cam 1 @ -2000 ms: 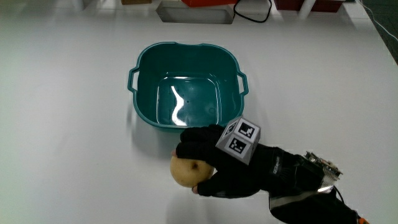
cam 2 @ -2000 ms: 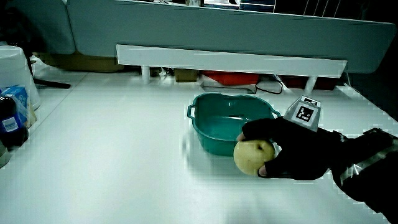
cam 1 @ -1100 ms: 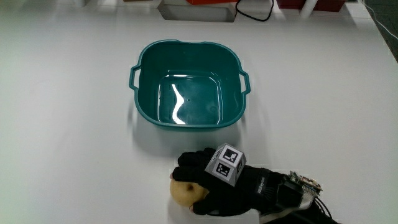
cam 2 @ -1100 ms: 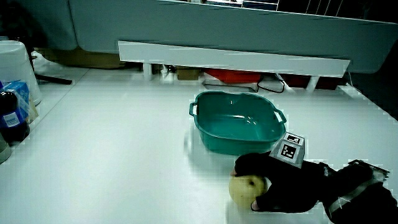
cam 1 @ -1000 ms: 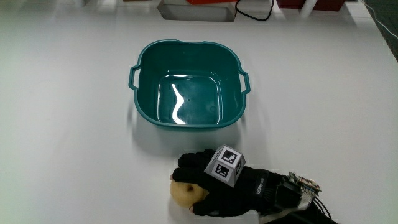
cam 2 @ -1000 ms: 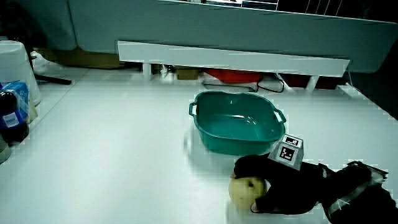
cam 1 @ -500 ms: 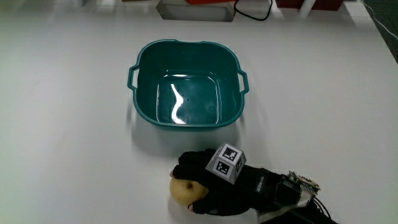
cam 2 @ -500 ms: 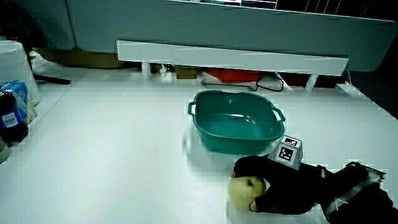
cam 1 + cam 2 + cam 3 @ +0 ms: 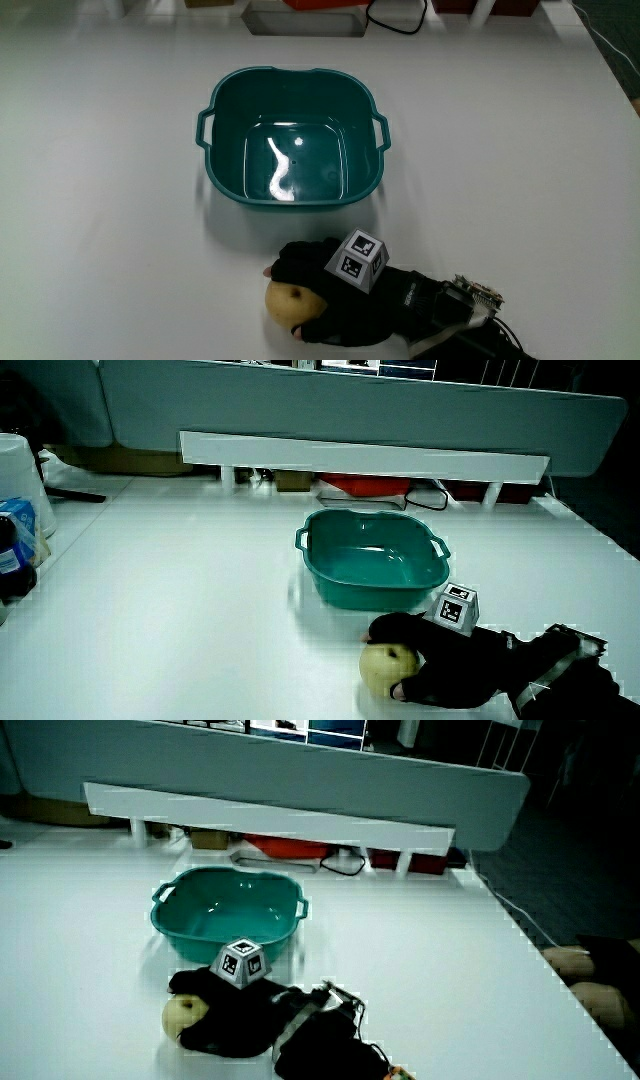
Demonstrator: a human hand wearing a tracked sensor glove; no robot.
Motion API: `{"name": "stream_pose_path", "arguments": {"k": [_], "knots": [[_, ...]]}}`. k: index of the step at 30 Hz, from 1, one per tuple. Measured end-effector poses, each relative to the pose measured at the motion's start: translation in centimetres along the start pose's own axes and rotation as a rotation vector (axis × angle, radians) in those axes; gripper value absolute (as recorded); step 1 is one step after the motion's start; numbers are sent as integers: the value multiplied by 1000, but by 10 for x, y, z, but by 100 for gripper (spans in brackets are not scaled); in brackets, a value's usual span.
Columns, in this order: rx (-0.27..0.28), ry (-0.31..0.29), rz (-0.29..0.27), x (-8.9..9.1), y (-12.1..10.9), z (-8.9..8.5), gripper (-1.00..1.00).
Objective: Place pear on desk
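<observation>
A yellow pear (image 9: 288,305) rests on the white table (image 9: 110,230), nearer to the person than the teal tub (image 9: 290,136). The gloved hand (image 9: 322,292) lies on the table beside the pear, its fingers curled around the fruit. Both side views show the pear (image 9: 381,666) (image 9: 185,1015) low on the tabletop with the hand (image 9: 440,662) (image 9: 222,1010) wrapped over it. The patterned cube (image 9: 355,262) sits on the back of the hand.
The teal tub (image 9: 372,569) (image 9: 228,916) holds nothing but a glint of light. A low white partition (image 9: 360,458) runs along the table's edge farthest from the person, with red items (image 9: 365,485) and cables under it. Bottles and a white container (image 9: 18,470) stand at one table edge.
The hand carried the pear from beside the tub down toward the person and lowered it onto the table. Over the last second it has barely moved.
</observation>
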Motion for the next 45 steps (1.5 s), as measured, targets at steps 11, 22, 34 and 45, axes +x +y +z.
{"name": "stream_pose_path", "arguments": {"k": [11,22,34,45], "knots": [[37,-38,-10,-10,-18,15,-92],[152,-30,11,4,-60,17,-100],[242,-103,-185,19,-137,44,-100],[261,-36,-365,53,-180,12,-100]]}}
